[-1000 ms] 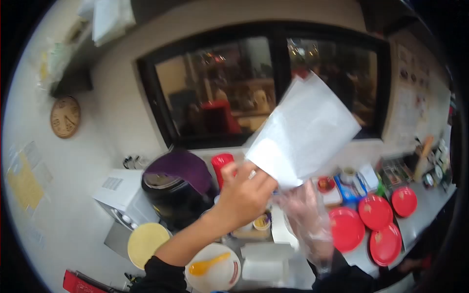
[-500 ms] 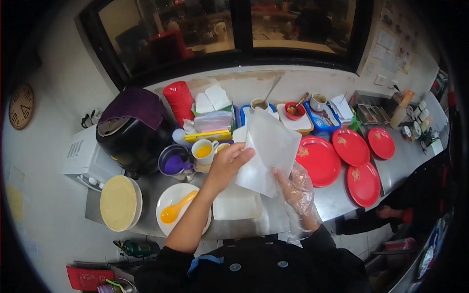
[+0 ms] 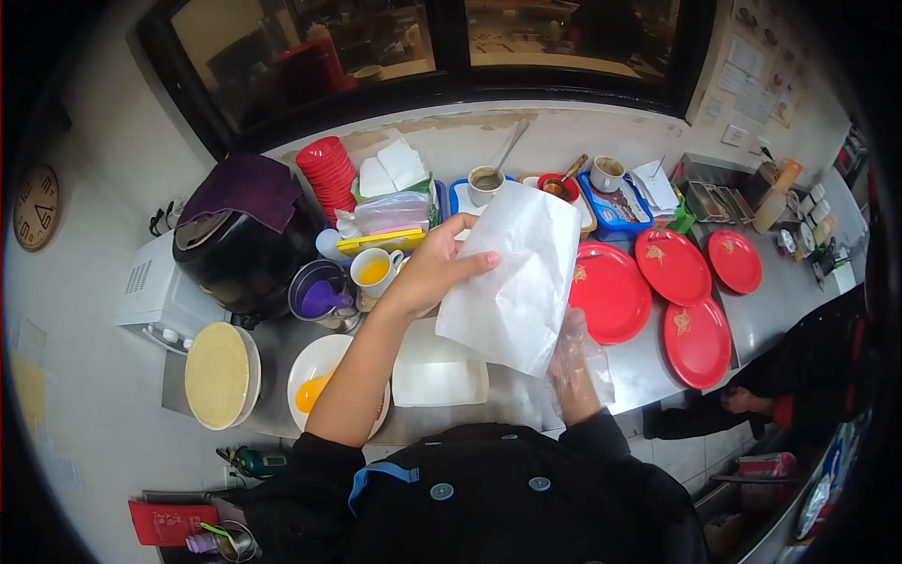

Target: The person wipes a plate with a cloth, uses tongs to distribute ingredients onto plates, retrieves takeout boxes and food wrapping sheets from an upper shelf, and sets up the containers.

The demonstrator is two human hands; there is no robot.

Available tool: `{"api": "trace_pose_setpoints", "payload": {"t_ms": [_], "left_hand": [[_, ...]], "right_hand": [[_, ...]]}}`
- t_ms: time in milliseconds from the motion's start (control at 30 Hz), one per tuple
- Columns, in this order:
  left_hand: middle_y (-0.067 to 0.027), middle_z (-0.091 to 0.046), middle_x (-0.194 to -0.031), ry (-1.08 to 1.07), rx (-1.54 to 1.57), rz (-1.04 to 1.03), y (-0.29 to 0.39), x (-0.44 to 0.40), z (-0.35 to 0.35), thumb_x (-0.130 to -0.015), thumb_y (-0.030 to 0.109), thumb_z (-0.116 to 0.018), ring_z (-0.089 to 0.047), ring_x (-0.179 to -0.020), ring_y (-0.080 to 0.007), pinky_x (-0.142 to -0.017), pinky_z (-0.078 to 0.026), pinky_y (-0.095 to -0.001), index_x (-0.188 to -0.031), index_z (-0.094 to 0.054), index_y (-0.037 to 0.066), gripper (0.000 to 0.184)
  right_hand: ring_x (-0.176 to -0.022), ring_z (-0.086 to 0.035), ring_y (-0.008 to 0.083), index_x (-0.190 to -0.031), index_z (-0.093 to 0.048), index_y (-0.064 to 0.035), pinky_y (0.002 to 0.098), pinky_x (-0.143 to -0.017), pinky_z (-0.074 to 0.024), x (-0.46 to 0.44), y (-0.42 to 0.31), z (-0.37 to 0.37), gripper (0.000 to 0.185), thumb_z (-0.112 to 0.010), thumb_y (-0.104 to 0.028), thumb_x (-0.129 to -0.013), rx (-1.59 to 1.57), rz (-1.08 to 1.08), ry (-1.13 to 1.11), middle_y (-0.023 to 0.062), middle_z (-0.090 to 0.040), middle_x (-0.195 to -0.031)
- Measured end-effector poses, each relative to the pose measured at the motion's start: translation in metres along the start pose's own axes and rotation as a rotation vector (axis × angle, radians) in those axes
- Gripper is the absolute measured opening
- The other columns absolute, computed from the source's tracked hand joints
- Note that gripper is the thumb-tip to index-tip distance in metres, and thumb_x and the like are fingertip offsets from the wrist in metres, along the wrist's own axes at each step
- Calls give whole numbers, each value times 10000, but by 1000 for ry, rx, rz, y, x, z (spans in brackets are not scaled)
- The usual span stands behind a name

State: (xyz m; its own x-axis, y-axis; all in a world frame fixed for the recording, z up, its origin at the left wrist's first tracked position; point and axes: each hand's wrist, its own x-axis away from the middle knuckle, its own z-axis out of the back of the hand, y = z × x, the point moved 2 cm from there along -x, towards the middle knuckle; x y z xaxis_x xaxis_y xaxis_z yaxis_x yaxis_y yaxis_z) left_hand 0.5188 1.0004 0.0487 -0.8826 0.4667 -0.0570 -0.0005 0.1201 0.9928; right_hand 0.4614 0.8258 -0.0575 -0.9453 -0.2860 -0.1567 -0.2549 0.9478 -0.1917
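My left hand (image 3: 437, 268), bare, pinches a white paper sheet (image 3: 517, 282) between its thumb, which lies on the near face, and the fingers behind. I cannot tell whether the paper is a single sheet or a pouch. My right hand (image 3: 578, 367) wears a clear plastic glove and is at the paper's lower right edge. Its fingers are mostly hidden behind the paper. Under my hands lies a white rectangular tray (image 3: 440, 376) on the steel counter. Left of it, a white bowl (image 3: 303, 362) holds an orange spoon (image 3: 310, 390), partly covered by my left forearm.
Several red plates (image 3: 611, 301) lie to the right. Behind my hands stand a cup of yellow liquid (image 3: 374, 271), a purple ladle (image 3: 322, 299) in a metal pot, stacked red bowls (image 3: 327, 174) and a black cooker (image 3: 246, 268). Another person's hand (image 3: 747, 401) is at far right.
The paper has turned and spread, showing more of its face. My right thumb, earlier on the paper's front, no longer shows. The view has shifted slightly.
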Motion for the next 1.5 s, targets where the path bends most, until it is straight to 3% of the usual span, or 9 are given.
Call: {"api": "trace_pose_setpoints", "payload": {"t_ms": [200, 533, 667, 733, 967, 1067, 1267, 1367, 1500], "left_hand": [[-85, -618, -1081, 45, 144, 144, -34, -14, 33, -852, 110, -639, -616, -949, -146, -844, -500, -291, -1190, -504, -17, 385], [-85, -638, -1043, -15, 404, 215, -53, -2, 37, -874, 155, -589, -634, -923, -157, -837, -513, -322, -1146, -552, -18, 325], [-71, -635, -1005, 24, 427, 183, -47, -10, 50, -879, 158, -567, -614, -901, -129, -806, -499, -297, -1129, -559, -6, 299], [-66, -633, -974, 158, -303, 128, -48, -11, 58, -901, 178, -528, -594, -886, -116, -801, -472, -277, -1141, -551, -12, 307], [-103, -615, -1059, 67, -552, 218, -110, 29, 84, -920, 192, -485, -563, -979, -160, -877, -429, -294, -1215, -507, -10, 358], [-123, -591, -1130, 93, -639, 232, -114, 44, 86, -928, 201, -470, -538, -1042, -173, -918, -407, -303, -1260, -479, -5, 392], [-93, -584, -1140, 32, -400, 552, -117, 79, 91, -949, 205, -471, -536, -1040, -148, -918, -413, -300, -1299, -469, 10, 401], [-86, -599, -1097, -7, -366, 613, -106, 86, 89, -938, 192, -490, -570, -973, -141, -868, -448, -291, -1270, -491, 2, 382], [-88, -617, -1086, 202, -168, 364, -92, 66, 82, -892, 93, -547, -608, -907, -128, -802, -486, -266, -1252, -485, 2, 377]], "right_hand": [[-1053, -580, 279, -1230, -452, 56, 416, -926, -491, -26, -25, 46, 521, -666, -190, -824, 347, 131, 112, 168, -587, -1110], [-1239, -427, 323, -1352, -265, 64, 471, -1033, -366, -18, 23, 48, 1203, -641, -764, -565, 288, -203, 183, 201, -397, -1357], [-958, -613, 273, -1189, -493, 69, 384, -823, -537, -31, 18, 52, 727, -733, -445, -735, 358, -168, 429, 160, -596, -1096], [-915, -627, 244, -1087, -555, 53, 351, -804, -535, -35, 9, 35, 385, -650, -227, -840, 533, -29, 374, 153, -628, -1004], [-1006, -599, 226, -1150, -558, 33, 371, -919, -465, -29, -20, 58, 317, -543, -154, -894, 746, -12, 177, 126, -601, -1110], [-1013, -591, 212, -1162, -548, 52, 358, -913, -459, 14, 7, 94, 387, -614, -154, -841, 500, -281, 472, 117, -596, -1125], [-958, -602, 200, -1142, -565, 34, 323, -870, -455, 29, 1, 72, 458, -720, -117, -738, 901, -620, 171, 102, -637, -1022], [-905, -603, 187, -1040, -593, 9, 293, -821, -475, 19, -28, 53, 351, -722, -46, -718, 1266, -361, 483, 102, -646, -942], [-1020, -570, 209, -1203, -483, -3, 319, -887, -462, -15, -54, 70, 505, -705, -56, -752, 975, 47, 519, 128, -561, -1158]]}}
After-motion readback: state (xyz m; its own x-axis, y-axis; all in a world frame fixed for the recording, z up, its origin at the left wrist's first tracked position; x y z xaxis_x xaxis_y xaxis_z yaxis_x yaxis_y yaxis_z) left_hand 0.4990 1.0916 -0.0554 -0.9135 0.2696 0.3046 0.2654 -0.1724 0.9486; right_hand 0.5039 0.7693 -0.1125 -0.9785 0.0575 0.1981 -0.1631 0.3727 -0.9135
